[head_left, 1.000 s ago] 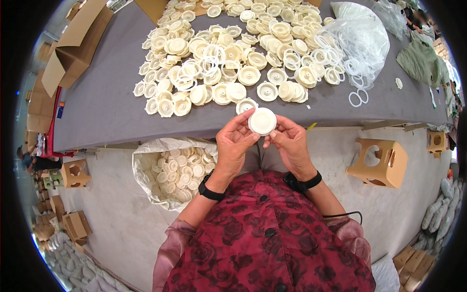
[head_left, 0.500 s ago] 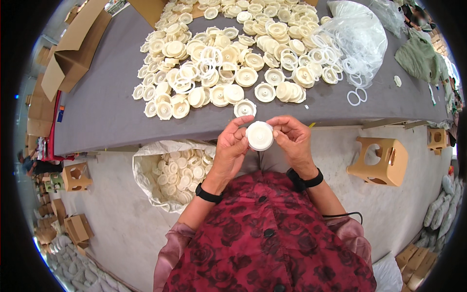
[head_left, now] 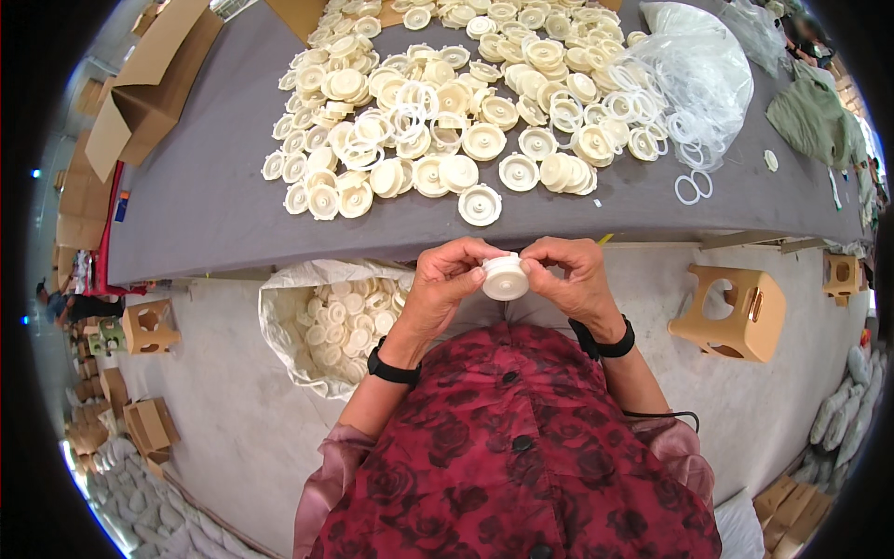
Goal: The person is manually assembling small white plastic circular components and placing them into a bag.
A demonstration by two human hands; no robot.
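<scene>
Between my two hands, in front of the table's near edge, I hold a round cream-white plastic cap [head_left: 505, 279], tilted so that its face and part of its rim show. My left hand [head_left: 449, 283] pinches its left side with thumb and fingers. On the other side my right hand [head_left: 570, 279] grips the rim the same way. Just beyond, a single cap [head_left: 480, 205] lies hollow side up near the table edge. A large heap of similar caps [head_left: 428, 175] spreads behind it, with thin translucent rings [head_left: 407, 121] lying on top.
A clear plastic bag of rings [head_left: 698, 74] sits right of the heap; two loose rings [head_left: 694, 187] lie before it. Below the table's left part stands a white sack [head_left: 279, 321] holding more caps. A tan stool [head_left: 731, 312] is at right, an open carton [head_left: 154, 84] at far left.
The cap has been tipped between my fingers, so its rim now shows above its face. Both hands have turned, fingers curling over the top. The whole view has shifted slightly.
</scene>
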